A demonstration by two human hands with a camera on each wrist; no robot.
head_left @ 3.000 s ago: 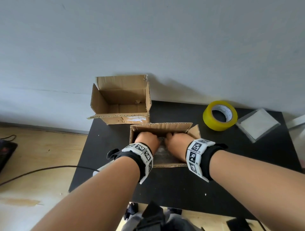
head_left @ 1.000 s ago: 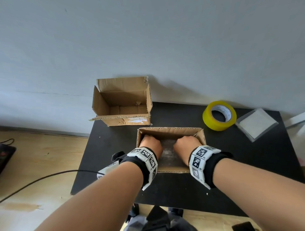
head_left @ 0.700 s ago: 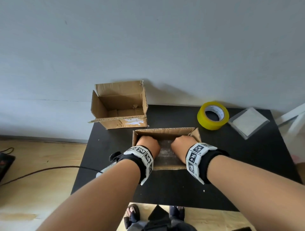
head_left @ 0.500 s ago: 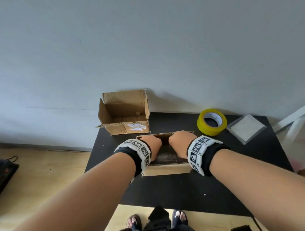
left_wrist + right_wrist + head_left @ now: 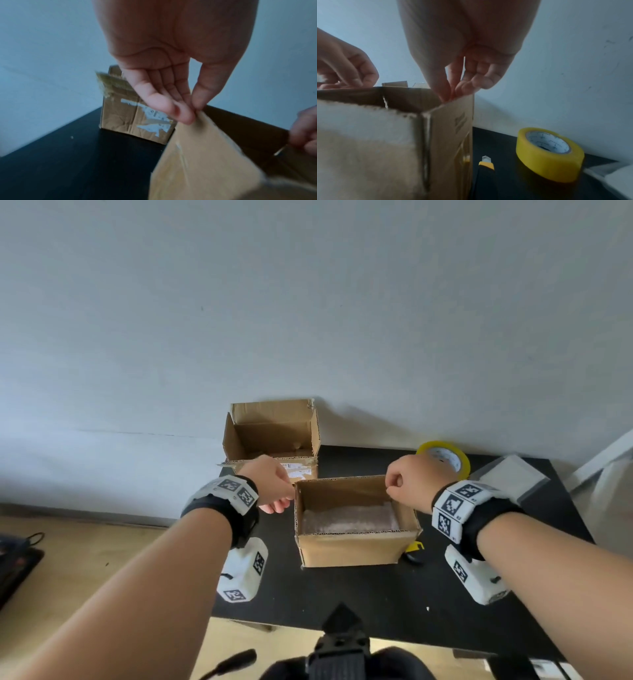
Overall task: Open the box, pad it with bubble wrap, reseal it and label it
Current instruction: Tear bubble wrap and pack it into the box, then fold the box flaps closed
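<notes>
An open cardboard box stands mid-table with bubble wrap lying on its bottom. My left hand is at the box's left side; in the left wrist view, thumb and fingers pinch the top corner of the upright left flap. My right hand is at the right side, where thumb and fingers pinch the top edge of the upright right flap. A yellow tape roll lies behind my right hand.
A second open, empty box stands at the table's back left against the wall. A yellow-tipped box cutter lies just right of the box. A clear packet of white sheets lies at the back right. The black table ends close in front.
Both hands came up out of the box, where they were pressing the bubble wrap, and now pinch the side flaps. The camera has risen and tilted towards the wall.
</notes>
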